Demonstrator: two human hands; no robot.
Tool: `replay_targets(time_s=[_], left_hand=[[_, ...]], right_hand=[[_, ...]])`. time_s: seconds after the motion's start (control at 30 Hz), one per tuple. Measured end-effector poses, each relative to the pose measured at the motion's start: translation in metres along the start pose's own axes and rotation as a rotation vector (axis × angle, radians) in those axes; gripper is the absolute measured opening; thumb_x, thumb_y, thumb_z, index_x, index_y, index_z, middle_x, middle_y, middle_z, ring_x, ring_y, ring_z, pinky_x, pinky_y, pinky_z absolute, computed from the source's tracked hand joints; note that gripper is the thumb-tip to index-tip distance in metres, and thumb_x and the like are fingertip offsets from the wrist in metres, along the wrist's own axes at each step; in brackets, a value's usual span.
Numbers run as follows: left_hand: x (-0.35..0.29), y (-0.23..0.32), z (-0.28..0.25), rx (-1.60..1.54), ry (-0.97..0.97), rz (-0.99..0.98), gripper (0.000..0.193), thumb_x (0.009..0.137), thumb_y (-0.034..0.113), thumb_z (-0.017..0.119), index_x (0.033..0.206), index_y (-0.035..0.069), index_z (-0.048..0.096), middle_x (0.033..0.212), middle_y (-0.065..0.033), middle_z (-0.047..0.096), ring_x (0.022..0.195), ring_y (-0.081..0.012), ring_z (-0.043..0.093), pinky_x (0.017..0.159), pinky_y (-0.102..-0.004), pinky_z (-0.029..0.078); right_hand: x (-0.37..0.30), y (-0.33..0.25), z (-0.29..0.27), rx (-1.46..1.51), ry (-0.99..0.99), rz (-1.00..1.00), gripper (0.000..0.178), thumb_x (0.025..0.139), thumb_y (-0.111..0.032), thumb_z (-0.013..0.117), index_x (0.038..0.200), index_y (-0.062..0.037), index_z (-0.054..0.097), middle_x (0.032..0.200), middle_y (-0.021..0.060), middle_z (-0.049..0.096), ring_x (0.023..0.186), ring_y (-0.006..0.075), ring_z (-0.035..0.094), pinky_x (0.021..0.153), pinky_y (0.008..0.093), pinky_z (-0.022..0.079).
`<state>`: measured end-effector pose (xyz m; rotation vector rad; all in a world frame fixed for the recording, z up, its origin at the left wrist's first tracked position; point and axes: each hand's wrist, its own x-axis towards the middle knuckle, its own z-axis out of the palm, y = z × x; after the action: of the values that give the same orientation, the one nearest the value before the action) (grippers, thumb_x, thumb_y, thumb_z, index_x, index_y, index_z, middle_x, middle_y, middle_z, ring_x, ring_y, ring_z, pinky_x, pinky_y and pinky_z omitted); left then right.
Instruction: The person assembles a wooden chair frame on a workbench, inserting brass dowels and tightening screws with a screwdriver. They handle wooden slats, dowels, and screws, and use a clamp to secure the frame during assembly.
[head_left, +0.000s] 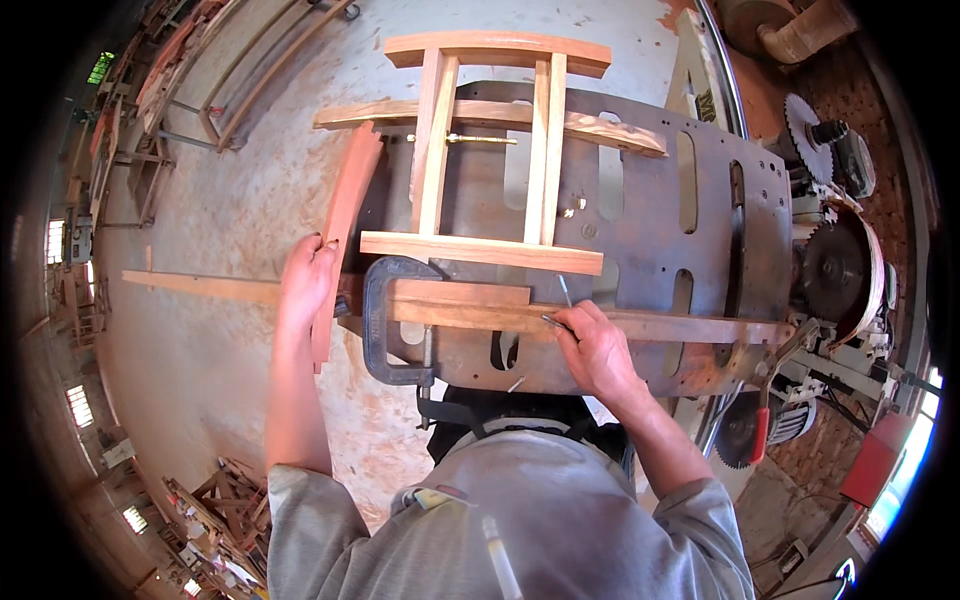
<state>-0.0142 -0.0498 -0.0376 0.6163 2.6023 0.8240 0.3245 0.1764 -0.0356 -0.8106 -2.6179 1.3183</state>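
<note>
My left hand grips a curved reddish wooden piece standing on edge at the left side of the metal saw table. My right hand holds a thin metal tool, perhaps a pencil or a nail, against a long wooden strip lying across the table's near edge. A dark C-clamp pins that strip and a shorter block to the table. Beyond them lies a ladder-like wooden frame with two uprights and cross rails.
A circular saw blade with a guard sits at the table's right, another blade behind it. A red-handled toggle clamp is at the right end of the strip. Stacked wooden frames stand on the concrete floor, lower left.
</note>
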Motion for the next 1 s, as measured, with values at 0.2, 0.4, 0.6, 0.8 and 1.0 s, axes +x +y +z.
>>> replay_targets(time_s=[0.2,0.4,0.6,0.8,1.0], left_hand=[[0.004,-0.001,0.006,-0.270,-0.041,-0.103,0.033,0.096,0.022,0.052,0.118,-0.001,0.061,0.103,-0.0115,0.067,0.095,-0.0171,0.059,0.087,-0.0314,0.046],[0.008,-0.010,0.010,-0.197,-0.078,-0.047,0.039,0.098,0.019,0.053,0.132,0.000,0.053,0.110,-0.0099,0.065,0.100,-0.0144,0.057,0.091,-0.0289,0.045],[0.006,-0.012,0.013,-0.147,-0.079,-0.049,0.049,0.099,0.015,0.051,0.142,-0.003,0.036,0.122,-0.0153,0.057,0.109,-0.0178,0.054,0.095,-0.0318,0.044],[-0.005,0.010,0.017,-0.519,-0.071,-0.209,0.043,0.099,0.021,0.050,0.136,0.000,0.046,0.123,-0.0095,0.058,0.111,-0.0159,0.054,0.098,-0.0297,0.041],[-0.005,-0.005,0.020,-0.624,-0.021,-0.310,0.036,0.096,0.019,0.052,0.128,0.001,0.052,0.112,-0.0055,0.060,0.100,-0.0133,0.055,0.090,-0.0286,0.043]], right_hand=[[-0.001,0.015,0.007,-0.021,0.009,-0.059,0.012,0.085,-0.007,0.063,0.096,-0.0022,0.064,0.089,0.0147,0.060,0.081,0.0364,0.062,0.069,0.0433,0.050],[0.001,0.012,0.010,0.028,0.096,-0.077,0.011,0.084,-0.006,0.065,0.093,-0.0017,0.064,0.087,0.0135,0.061,0.081,0.0346,0.062,0.069,0.0417,0.052],[0.001,0.017,0.009,-0.029,0.124,-0.144,0.011,0.082,-0.006,0.067,0.091,-0.0025,0.064,0.086,0.0127,0.061,0.078,0.0328,0.062,0.068,0.0399,0.052],[0.002,0.021,-0.007,0.162,0.269,-0.094,0.015,0.078,-0.002,0.070,0.091,-0.0030,0.065,0.082,0.0110,0.060,0.075,0.0282,0.061,0.064,0.0368,0.050],[0.019,0.036,-0.051,-0.064,0.388,-0.033,0.014,0.079,-0.005,0.069,0.093,-0.0036,0.067,0.084,0.0117,0.061,0.080,0.0289,0.061,0.069,0.0376,0.050]])
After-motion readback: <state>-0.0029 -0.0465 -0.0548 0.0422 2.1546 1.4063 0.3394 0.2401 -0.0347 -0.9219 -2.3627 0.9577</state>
